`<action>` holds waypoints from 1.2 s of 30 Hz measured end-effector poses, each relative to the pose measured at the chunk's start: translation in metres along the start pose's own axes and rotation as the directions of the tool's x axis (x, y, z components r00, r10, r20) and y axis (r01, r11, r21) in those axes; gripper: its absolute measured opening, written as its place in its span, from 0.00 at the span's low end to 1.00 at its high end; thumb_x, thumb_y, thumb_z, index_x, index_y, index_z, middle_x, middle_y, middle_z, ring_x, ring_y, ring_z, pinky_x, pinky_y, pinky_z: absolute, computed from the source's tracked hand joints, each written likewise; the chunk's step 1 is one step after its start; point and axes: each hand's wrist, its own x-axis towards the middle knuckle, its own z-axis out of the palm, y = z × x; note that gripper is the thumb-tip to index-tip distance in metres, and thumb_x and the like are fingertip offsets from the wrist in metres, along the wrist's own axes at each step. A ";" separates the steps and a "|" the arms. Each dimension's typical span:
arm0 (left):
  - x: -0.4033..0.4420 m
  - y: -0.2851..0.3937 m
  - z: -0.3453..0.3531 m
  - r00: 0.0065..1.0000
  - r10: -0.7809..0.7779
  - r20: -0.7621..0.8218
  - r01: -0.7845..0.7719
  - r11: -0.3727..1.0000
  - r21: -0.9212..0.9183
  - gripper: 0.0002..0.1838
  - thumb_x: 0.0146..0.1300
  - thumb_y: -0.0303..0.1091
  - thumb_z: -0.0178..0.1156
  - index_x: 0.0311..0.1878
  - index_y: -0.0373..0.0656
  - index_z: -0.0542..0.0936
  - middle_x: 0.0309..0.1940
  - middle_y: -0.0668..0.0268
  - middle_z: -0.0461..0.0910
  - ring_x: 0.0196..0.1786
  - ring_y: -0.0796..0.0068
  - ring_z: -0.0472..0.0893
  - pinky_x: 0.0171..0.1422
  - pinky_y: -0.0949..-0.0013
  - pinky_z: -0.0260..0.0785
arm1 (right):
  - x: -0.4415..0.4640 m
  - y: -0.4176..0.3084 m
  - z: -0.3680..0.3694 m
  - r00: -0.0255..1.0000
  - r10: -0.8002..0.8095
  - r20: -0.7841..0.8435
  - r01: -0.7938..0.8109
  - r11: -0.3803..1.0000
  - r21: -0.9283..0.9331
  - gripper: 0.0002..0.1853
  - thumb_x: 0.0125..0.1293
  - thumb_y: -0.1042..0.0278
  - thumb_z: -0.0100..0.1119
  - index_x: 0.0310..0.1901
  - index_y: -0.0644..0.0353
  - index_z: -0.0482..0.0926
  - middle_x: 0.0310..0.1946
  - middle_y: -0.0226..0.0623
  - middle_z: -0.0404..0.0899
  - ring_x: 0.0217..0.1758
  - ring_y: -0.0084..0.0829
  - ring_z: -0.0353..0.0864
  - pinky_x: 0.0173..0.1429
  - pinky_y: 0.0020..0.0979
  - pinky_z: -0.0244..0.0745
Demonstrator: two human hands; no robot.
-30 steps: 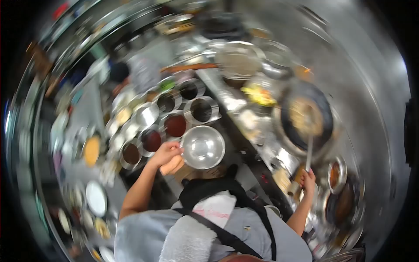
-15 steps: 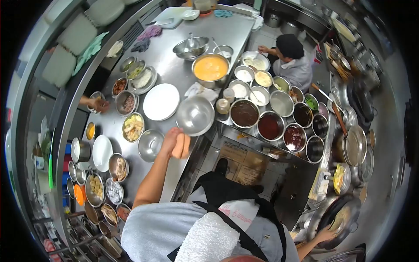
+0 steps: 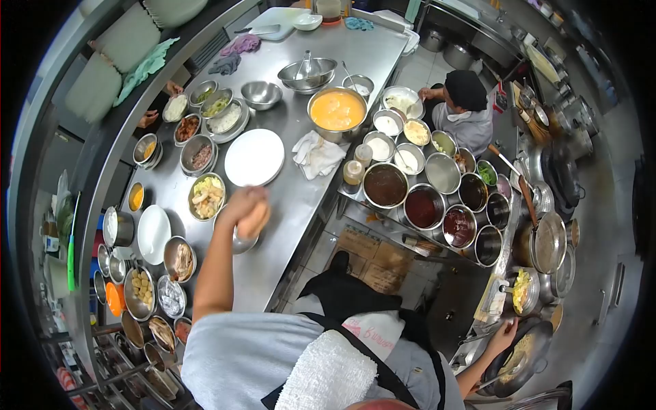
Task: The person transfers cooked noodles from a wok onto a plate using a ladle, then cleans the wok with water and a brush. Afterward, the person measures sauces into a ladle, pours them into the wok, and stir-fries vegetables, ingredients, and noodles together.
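My left hand [image 3: 247,210] is blurred over the steel table [image 3: 294,225], its fingers pointing down and partly smeared. Below it, a small steel bowl [image 3: 244,240] is mostly covered by the hand. A bowl of pale and green food [image 3: 207,197] sits just to its left. At the lower right, my right hand [image 3: 504,336] is at the near-left rim of a dark wok [image 3: 535,369] with pale food inside; its finger grip is too small to make out. A ladle [image 3: 497,380] lies across the wok.
A large white plate [image 3: 254,157], an orange-liquid bowl [image 3: 337,111] and a white cloth [image 3: 318,154] are on the table. Sauce pots [image 3: 385,184] stand right of the aisle. A person in a dark cap [image 3: 465,102] is beyond them. Another person's hands [image 3: 147,119] show at left.
The steel bowl formerly at my left hand is away from it; an empty steel bowl now sits behind the white plate. My left hand moved left, my right hand up slightly. The view swung from the stove.
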 end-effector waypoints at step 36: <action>0.016 -0.038 -0.001 0.980 -0.099 0.171 0.170 0.863 -0.475 0.13 0.61 0.41 0.67 0.38 0.40 0.79 0.32 0.65 0.81 0.31 0.73 0.80 0.36 0.67 0.75 | -0.017 -0.092 0.108 0.940 -0.079 0.333 -0.021 0.958 0.287 0.16 0.69 0.71 0.56 0.57 0.67 0.77 0.45 0.40 0.81 0.44 0.29 0.79 0.51 0.28 0.73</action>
